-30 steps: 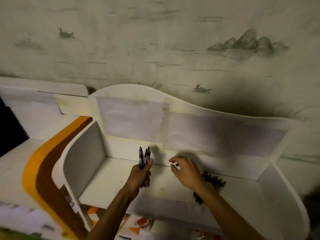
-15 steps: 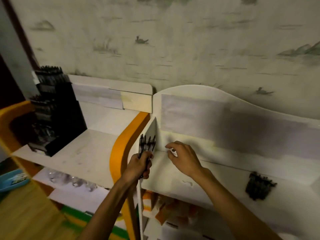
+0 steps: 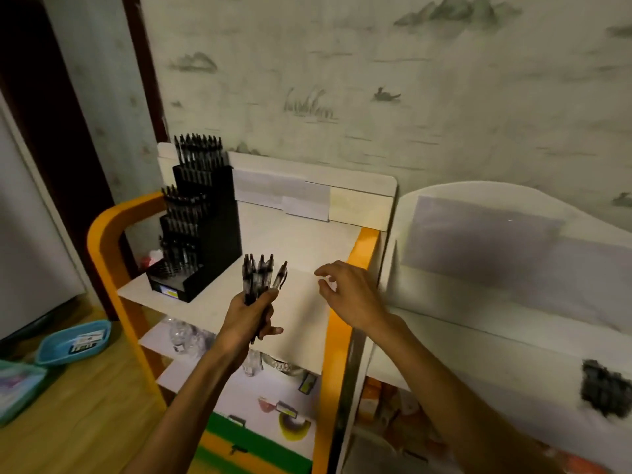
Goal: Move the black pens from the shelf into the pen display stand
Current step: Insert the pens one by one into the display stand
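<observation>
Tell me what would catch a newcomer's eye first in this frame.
Probably the left hand at centre, gripping a fan of black pens upright above the white shelf. To its left stands the tiered black pen display stand, already packed with pens, beside the shelf's orange rim. The right hand hovers empty with loosely curled fingers, and a dark heap of remaining pens lies on the neighbouring white shelf at far right.

A pen display stand (image 3: pixel 201 230) sits at the back left of a shelf top (image 3: pixel 301 302). Right of it, above the shelf, a left hand (image 3: pixel 251 314) holds a bundle of pens (image 3: pixel 260 277) upright. A right hand (image 3: pixel 352 295) hovers just right. A pile of pens (image 3: pixel 605 391) lies on a neighbouring shelf (image 3: pixel 513 364), far right.
</observation>
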`<move>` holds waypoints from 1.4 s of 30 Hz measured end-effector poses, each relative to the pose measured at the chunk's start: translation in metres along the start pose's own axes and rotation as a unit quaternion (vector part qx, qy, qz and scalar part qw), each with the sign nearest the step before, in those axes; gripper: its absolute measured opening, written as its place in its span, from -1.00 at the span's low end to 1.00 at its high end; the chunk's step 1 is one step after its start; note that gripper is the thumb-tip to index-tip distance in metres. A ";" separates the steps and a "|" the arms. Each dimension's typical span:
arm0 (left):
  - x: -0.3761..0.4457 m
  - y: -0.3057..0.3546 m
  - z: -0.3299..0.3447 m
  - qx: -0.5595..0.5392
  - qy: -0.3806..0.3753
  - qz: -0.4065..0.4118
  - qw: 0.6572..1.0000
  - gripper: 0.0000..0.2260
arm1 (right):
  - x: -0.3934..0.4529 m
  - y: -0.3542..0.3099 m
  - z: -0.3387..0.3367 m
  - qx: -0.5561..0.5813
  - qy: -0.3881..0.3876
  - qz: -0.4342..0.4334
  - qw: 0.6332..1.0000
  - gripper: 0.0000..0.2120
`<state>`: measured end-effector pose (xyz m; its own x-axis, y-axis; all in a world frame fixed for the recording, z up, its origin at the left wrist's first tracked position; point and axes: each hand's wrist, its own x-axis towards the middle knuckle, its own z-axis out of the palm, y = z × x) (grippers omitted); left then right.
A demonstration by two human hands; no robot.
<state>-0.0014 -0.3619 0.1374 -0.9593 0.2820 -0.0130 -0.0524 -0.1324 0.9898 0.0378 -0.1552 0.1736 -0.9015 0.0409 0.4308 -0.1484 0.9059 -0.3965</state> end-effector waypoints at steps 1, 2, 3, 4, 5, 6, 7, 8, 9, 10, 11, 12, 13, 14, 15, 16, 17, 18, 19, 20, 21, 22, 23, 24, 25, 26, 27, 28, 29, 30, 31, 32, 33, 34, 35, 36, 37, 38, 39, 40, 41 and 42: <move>0.004 0.002 -0.013 0.001 0.002 0.003 1.000 -0.81 | 0.008 -0.009 0.008 0.000 -0.003 -0.004 1.000 -0.74; 0.008 0.003 -0.026 0.006 0.008 0.008 1.000 -0.81 | 0.016 -0.017 0.018 -0.002 -0.008 -0.009 1.000 -0.74; 0.013 0.004 -0.039 0.014 0.016 0.013 1.000 -0.80 | 0.025 -0.024 0.027 -0.004 -0.014 -0.013 1.000 -0.73; 0.018 0.005 -0.052 0.020 0.028 0.017 0.999 -0.80 | 0.035 -0.030 0.037 -0.008 -0.020 -0.017 1.000 -0.73; 0.025 0.006 -0.065 0.027 0.042 0.021 0.999 -0.80 | 0.045 -0.036 0.048 -0.012 -0.025 -0.018 0.999 -0.73; 0.033 0.007 -0.079 0.037 0.059 0.023 0.997 -0.79 | 0.055 -0.042 0.060 -0.014 -0.029 -0.020 0.999 -0.73; 0.042 0.008 -0.093 0.049 0.078 0.026 0.995 -0.79 | 0.065 -0.047 0.071 -0.013 -0.032 -0.020 0.999 -0.73; 0.051 0.009 -0.106 0.062 0.094 0.029 0.993 -0.79 | 0.074 -0.052 0.083 -0.010 -0.035 -0.020 0.999 -0.72; 0.061 0.011 -0.120 0.074 0.107 0.031 0.991 -0.79 | 0.084 -0.057 0.094 -0.007 -0.038 -0.018 0.999 -0.72; 0.071 0.013 -0.134 0.082 0.115 0.030 0.990 -0.78 | 0.093 -0.061 0.106 -0.004 -0.039 -0.015 0.999 -0.72; 0.081 0.015 -0.147 0.089 0.116 0.030 0.989 -0.76 | 0.103 -0.065 0.117 0.001 -0.038 -0.010 0.999 -0.71; 0.090 0.017 -0.160 0.095 0.111 0.029 0.989 -0.74 | 0.113 -0.069 0.128 0.004 -0.038 -0.006 0.999 -0.71; 0.099 0.019 -0.172 0.100 0.104 0.027 0.989 -0.72 | 0.122 -0.073 0.138 0.006 -0.039 -0.001 0.999 -0.71; 0.108 0.022 -0.183 0.102 0.096 0.026 0.990 -0.71 | 0.131 -0.076 0.148 0.007 -0.042 0.004 0.999 -0.72; 0.117 0.024 -0.192 0.104 0.090 0.027 0.990 -0.71 | 0.139 -0.080 0.158 0.007 -0.042 0.009 0.999 -0.72; 0.125 0.026 -0.201 0.107 0.086 0.029 0.990 -0.72 | 0.147 -0.083 0.166 0.010 -0.040 0.013 0.999 -0.72; 0.134 0.028 -0.209 0.107 0.082 0.028 0.990 -0.73 | 0.155 -0.086 0.174 0.012 -0.036 0.015 0.999 -0.73; 0.143 0.030 -0.217 0.100 0.074 0.024 0.992 -0.76 | 0.163 -0.089 0.181 0.013 -0.032 0.016 0.999 -0.73; 0.152 0.031 -0.224 0.084 0.063 0.019 0.994 -0.77 | 0.171 -0.091 0.188 0.013 -0.029 0.018 0.999 -0.74; 0.160 0.033 -0.230 0.067 0.051 0.013 0.996 -0.78 | 0.179 -0.093 0.193 0.012 -0.027 0.020 0.999 -0.74; 0.169 0.035 -0.236 0.056 0.042 0.009 0.998 -0.78 | 0.187 -0.095 0.199 0.010 -0.025 0.022 0.999 -0.74; 0.176 0.036 -0.242 0.051 0.034 0.007 0.998 -0.78 | 0.194 -0.096 0.203 0.007 -0.024 0.024 0.999 -0.74; 0.183 0.037 -0.248 0.049 0.027 0.007 0.998 -0.78 | 0.200 -0.098 0.208 0.004 -0.025 0.027 0.999 -0.75; 0.190 0.036 -0.253 0.048 0.020 0.009 0.999 -0.78 | 0.206 -0.100 0.213 0.000 -0.027 0.030 0.999 -0.75; 0.196 0.035 -0.258 0.051 0.015 0.013 0.998 -0.77 | 0.210 -0.103 0.217 -0.003 -0.032 0.033 0.999 -0.74; 0.201 0.034 -0.264 0.058 0.011 0.016 0.998 -0.74 | 0.214 -0.106 0.221 -0.004 -0.038 0.036 0.999 -0.74; 0.208 0.034 -0.269 0.065 0.009 0.017 0.998 -0.72 | 0.220 -0.109 0.226 -0.005 -0.043 0.038 0.998 -0.73; 0.213 0.033 -0.273 0.066 0.010 0.017 0.998 -0.72 | 0.223 -0.112 0.228 -0.006 -0.048 0.040 0.998 -0.71; 0.218 0.032 -0.276 0.063 0.011 0.015 0.998 -0.72 | 0.227 -0.114 0.230 -0.008 -0.050 0.041 0.998 -0.70; 0.224 0.031 -0.281 0.058 0.012 0.007 0.998 -0.73 | 0.231 -0.117 0.234 -0.011 -0.050 0.044 0.998 -0.68; 0.230 0.030 -0.286 0.054 0.012 -0.002 0.998 -0.72 | 0.235 -0.120 0.237 -0.014 -0.049 0.047 0.998 -0.67; 0.235 0.030 -0.291 0.053 0.006 -0.009 0.999 -0.69 | 0.239 -0.124 0.241 -0.017 -0.049 0.052 0.997 -0.66; 0.240 0.029 -0.297 0.053 -0.007 -0.012 0.998 -0.64 | 0.243 -0.128 0.245 -0.020 -0.050 0.057 0.997 -0.65; 0.245 0.029 -0.301 0.049 -0.019 -0.013 0.999 -0.62 | 0.246 -0.132 0.248 -0.022 -0.050 0.062 0.997 -0.65; 0.249 0.029 -0.307 0.040 -0.027 -0.011 0.999 -0.62 | 0.249 -0.136 0.252 -0.025 -0.046 0.065 0.996 -0.65; 0.254 0.030 -0.312 0.034 -0.032 -0.006 0.999 -0.62 | 0.252 -0.140 0.256 -0.029 -0.040 0.066 0.997 -0.65; 0.259 0.031 -0.318 0.032 -0.036 0.000 0.999 -0.64 | 0.255 -0.144 0.260 -0.029 -0.033 0.068 0.997 -0.66; 0.263 0.032 -0.324 0.031 -0.043 0.005 0.999 -0.66 | 0.258 -0.149 0.263 -0.026 -0.025 0.073 0.997 -0.68; 0.268 0.033 -0.331 0.032 -0.051 0.008 0.998 -0.70 | 0.260 -0.154 0.267 -0.023 -0.016 0.080 0.996 -0.71; 0.272 0.033 -0.337 0.033 -0.062 0.008 0.998 -0.72 | 0.262 -0.161 0.271 -0.025 -0.011 0.085 0.996 -0.73; 0.276 0.033 -0.343 0.033 -0.074 0.006 0.997 -0.73 | 0.264 -0.167 0.276 -0.032 -0.007 0.089 0.996 -0.74; 0.281 0.034 -0.349 0.036 -0.088 0.003 0.995 -0.73 | 0.266 -0.173 0.280 -0.036 -0.003 0.095 0.995 -0.74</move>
<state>-0.3693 -0.6192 0.1180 -0.8957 0.4445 0.0120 -0.0203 -0.0678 0.9975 -0.2902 -0.4192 0.1295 -0.9128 0.2118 0.3490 0.0542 0.9102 -0.4106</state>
